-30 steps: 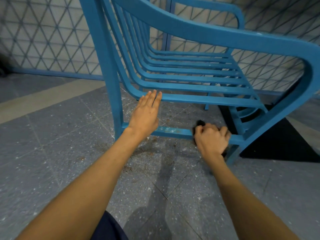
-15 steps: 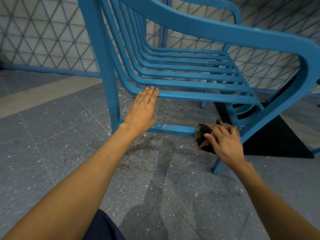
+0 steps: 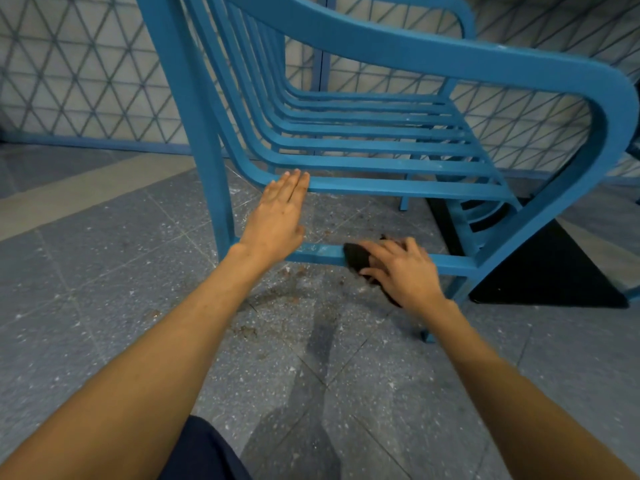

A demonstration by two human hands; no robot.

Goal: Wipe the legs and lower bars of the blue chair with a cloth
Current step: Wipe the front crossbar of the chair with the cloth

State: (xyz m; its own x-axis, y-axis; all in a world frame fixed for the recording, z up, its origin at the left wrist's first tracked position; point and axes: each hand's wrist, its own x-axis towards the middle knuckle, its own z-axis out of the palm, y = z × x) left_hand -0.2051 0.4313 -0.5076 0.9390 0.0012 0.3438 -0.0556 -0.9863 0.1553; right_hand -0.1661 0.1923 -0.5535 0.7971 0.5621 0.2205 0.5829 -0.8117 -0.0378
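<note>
Blue chair (image 3: pixel 398 64): lower bar (image 3: pixel 318 252) under wipe, dark cloth (image 3: pixel 356 258) pressed mid-bar by right hand (image 3: pixel 401 268), fingers spread over it. Left hand (image 3: pixel 277 220) flat, grasping nothing, fingertips at seat edge. Legs (image 3: pixel 207 150) and far bars apparently outstanding; brown crumbs on the floor (image 3: pixel 104 271).

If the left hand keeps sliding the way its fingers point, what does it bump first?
Probably the chair's front seat slat. The left hand lies flat, fingertips already at or just under that slat's edge; depth is hard to judge, so it might slip beneath.
</note>
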